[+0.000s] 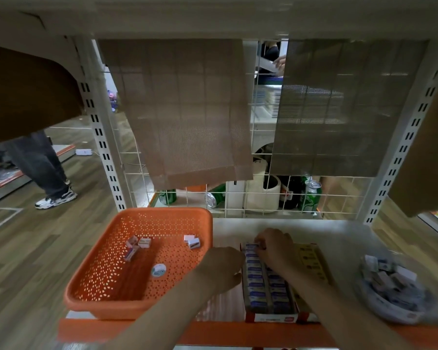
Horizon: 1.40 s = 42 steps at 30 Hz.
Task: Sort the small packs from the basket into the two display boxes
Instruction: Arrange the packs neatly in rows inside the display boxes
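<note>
Orange basket (162,211) sits at the left end of the shelf (339,236), its near wall close to the shelf's orange front lip (213,332).
- In the basket: five or so small packs. There's a reddish cluster (137,245) far-left and two white ones (193,241) far-right, plus a round sticker (158,270) mid-floor. Print on all of them is too blurred for us to read.
- Right of the basket: red display box (273,318) w/ two rows of blue packs (256,274). It has a white label strip on the front, text illegible.
- Further right of the basket, just beside the red box: yellow display box (311,261). It has dark marks on it that we can't read.
- Furthest right of the basket: clear container (390,315) of mixed packs, blurred.

Right hand (276,251) is over the red box's far end, grip pinched on one blue pack (252,246) at the end of the row.
Left hand (223,267) is in the gap btw basket and red box, against the box's left wall. Its fingers are hidden, so we can't tell its grip.

Room: there's bare shelf right of the basket, behind both boxes, up to the wire grid (238,198). The basket-to-box gap is narrow and the hand fills it. The grid runs just behind the basket's far rim.
</note>
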Each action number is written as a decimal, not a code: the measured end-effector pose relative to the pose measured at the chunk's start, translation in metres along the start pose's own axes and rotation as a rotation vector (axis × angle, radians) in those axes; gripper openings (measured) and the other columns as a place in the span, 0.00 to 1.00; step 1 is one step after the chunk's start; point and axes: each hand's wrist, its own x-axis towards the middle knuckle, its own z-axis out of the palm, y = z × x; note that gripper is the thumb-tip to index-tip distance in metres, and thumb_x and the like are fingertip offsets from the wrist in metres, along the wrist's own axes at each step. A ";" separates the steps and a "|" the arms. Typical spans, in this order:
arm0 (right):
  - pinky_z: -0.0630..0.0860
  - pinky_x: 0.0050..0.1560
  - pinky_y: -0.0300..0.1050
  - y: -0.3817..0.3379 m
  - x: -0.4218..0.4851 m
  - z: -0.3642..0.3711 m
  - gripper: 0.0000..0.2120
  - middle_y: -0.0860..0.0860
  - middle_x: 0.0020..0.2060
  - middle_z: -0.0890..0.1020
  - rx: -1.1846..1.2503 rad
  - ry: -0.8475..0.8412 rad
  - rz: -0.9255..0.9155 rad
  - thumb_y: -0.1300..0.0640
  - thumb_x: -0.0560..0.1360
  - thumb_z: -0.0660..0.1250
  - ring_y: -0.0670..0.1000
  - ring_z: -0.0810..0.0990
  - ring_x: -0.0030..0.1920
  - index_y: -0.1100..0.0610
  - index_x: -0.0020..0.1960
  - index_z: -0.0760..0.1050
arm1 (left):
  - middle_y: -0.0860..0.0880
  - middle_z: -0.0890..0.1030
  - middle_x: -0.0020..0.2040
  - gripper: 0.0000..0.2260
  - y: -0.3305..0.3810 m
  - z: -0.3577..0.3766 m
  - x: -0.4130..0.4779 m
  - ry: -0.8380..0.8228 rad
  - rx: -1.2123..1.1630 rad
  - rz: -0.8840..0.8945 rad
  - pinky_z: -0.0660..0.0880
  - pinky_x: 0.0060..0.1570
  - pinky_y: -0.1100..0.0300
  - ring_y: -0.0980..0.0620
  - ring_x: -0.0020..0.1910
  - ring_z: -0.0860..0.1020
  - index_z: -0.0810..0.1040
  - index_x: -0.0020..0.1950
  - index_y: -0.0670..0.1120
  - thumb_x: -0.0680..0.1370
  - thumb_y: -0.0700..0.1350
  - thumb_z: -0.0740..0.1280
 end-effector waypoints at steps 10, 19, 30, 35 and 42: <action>0.65 0.53 0.43 -0.007 -0.006 -0.010 0.09 0.48 0.49 0.80 0.296 0.207 -0.059 0.58 0.76 0.65 0.49 0.76 0.51 0.53 0.55 0.78 | 0.45 0.77 0.54 0.09 -0.005 -0.013 -0.003 0.166 -0.038 0.038 0.70 0.48 0.59 0.47 0.53 0.76 0.76 0.55 0.42 0.79 0.44 0.59; 0.61 0.46 0.44 -0.082 0.007 -0.038 0.06 0.49 0.42 0.81 0.247 0.330 -0.436 0.59 0.70 0.66 0.51 0.77 0.46 0.55 0.46 0.79 | 0.47 0.78 0.55 0.09 -0.070 -0.035 -0.029 0.243 0.032 -0.214 0.73 0.50 0.57 0.47 0.54 0.76 0.74 0.55 0.46 0.78 0.45 0.60; 0.72 0.50 0.41 -0.142 0.044 -0.015 0.08 0.54 0.50 0.82 0.007 0.004 -0.345 0.60 0.73 0.65 0.55 0.79 0.52 0.60 0.51 0.79 | 0.50 0.81 0.49 0.06 -0.147 -0.021 -0.055 0.109 -0.012 -0.528 0.71 0.37 0.62 0.51 0.45 0.79 0.77 0.48 0.46 0.80 0.45 0.61; 0.68 0.41 0.36 -0.160 0.053 0.006 0.09 0.52 0.41 0.81 -0.007 -0.060 -0.289 0.62 0.78 0.59 0.50 0.79 0.43 0.60 0.43 0.77 | 0.49 0.81 0.48 0.08 -0.169 -0.004 -0.039 0.037 0.023 -0.648 0.74 0.37 0.64 0.52 0.44 0.80 0.78 0.50 0.45 0.81 0.42 0.59; 0.71 0.40 0.41 -0.173 0.057 0.028 0.10 0.52 0.45 0.82 -0.141 -0.069 -0.178 0.63 0.78 0.58 0.50 0.79 0.42 0.58 0.46 0.78 | 0.47 0.80 0.54 0.11 -0.185 0.016 -0.029 -0.136 0.140 -0.784 0.78 0.46 0.59 0.48 0.53 0.80 0.78 0.58 0.43 0.80 0.39 0.58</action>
